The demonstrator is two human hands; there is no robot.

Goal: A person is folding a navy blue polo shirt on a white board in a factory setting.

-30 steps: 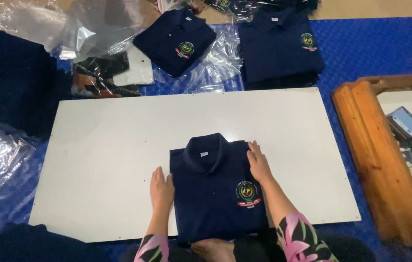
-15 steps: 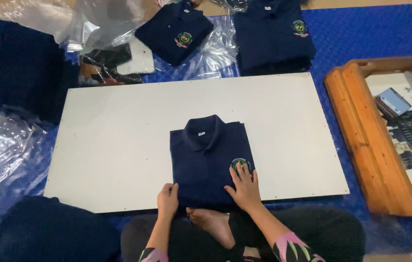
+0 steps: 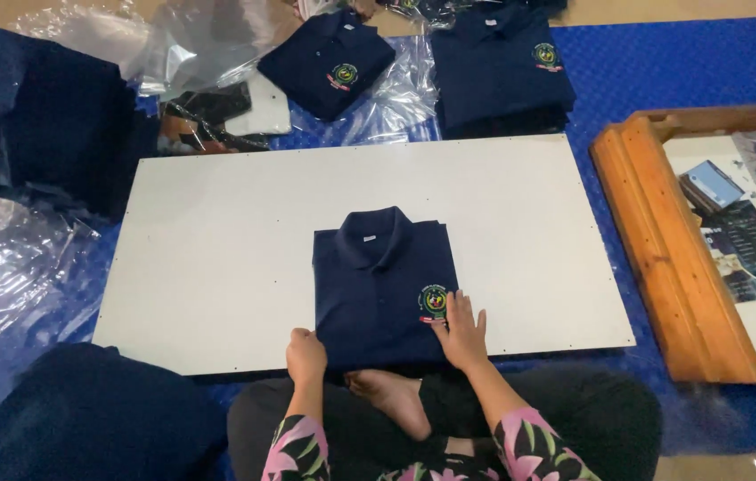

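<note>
The folded navy polo shirt (image 3: 384, 289) sits near the middle of the white board (image 3: 217, 258), toward the board's near edge, collar pointing to the far side and a round crest on its chest. The person's right hand (image 3: 464, 331) lies flat on the shirt's lower right corner, fingers spread wide, just below the crest. The left hand (image 3: 306, 354) is at the shirt's lower left corner, right on the board's near edge; its fingers are curled in on the hem, though whether they actually pinch the cloth cannot be told. Both forearms wear floral sleeves, and a bare foot (image 3: 388, 399) shows just off the board's near edge, between the two arms.

Beyond the board's far edge, another folded polo (image 3: 326, 61) lies on clear plastic wrap (image 3: 396, 93), and to its right a stack of navy shirts (image 3: 498, 67) rests on the blue mat (image 3: 681, 62). Off the board's left end sits a heap of dark garments (image 3: 35, 116), with more crumpled clear bags (image 3: 4, 263) nearer the person. A further dark bundle (image 3: 84, 414) lies at the board's near left corner. To the right of the board stands a wooden frame (image 3: 663, 258).
</note>
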